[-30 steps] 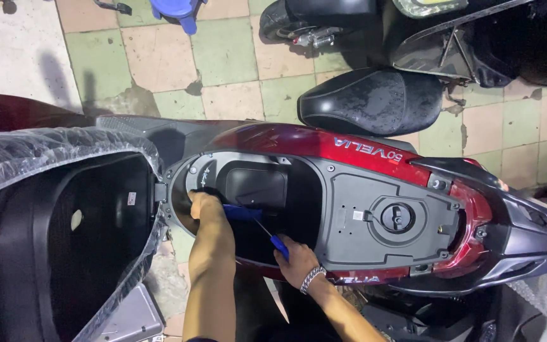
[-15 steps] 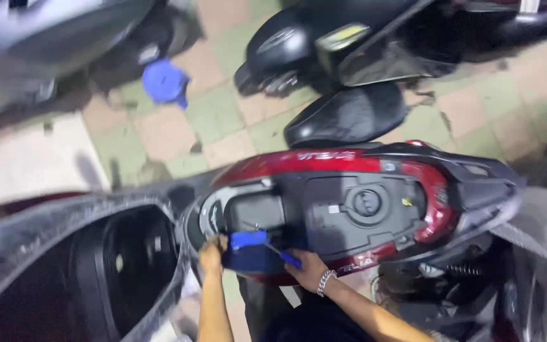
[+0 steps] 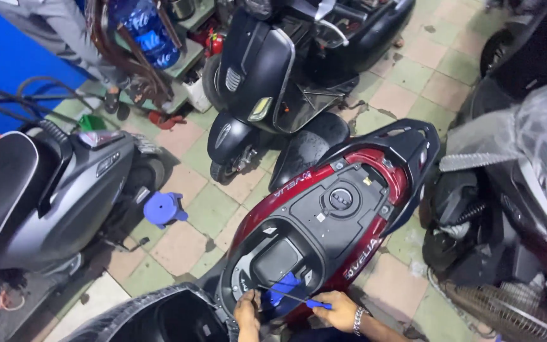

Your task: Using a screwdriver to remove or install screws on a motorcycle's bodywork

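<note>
Right hand [image 3: 337,310] grips the blue-handled screwdriver [image 3: 299,297], fingers closed; its shaft runs leftward to the left hand [image 3: 247,311], which pinches something unclear at the near rim of the red scooter's open seat compartment [image 3: 273,263].

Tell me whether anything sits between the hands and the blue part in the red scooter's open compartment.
Nothing visible does. The left hand rests at the rim of the red scooter's compartment, right beside the blue part. The right hand holds a blue-handled tool whose thin shaft reaches across the part.
</note>
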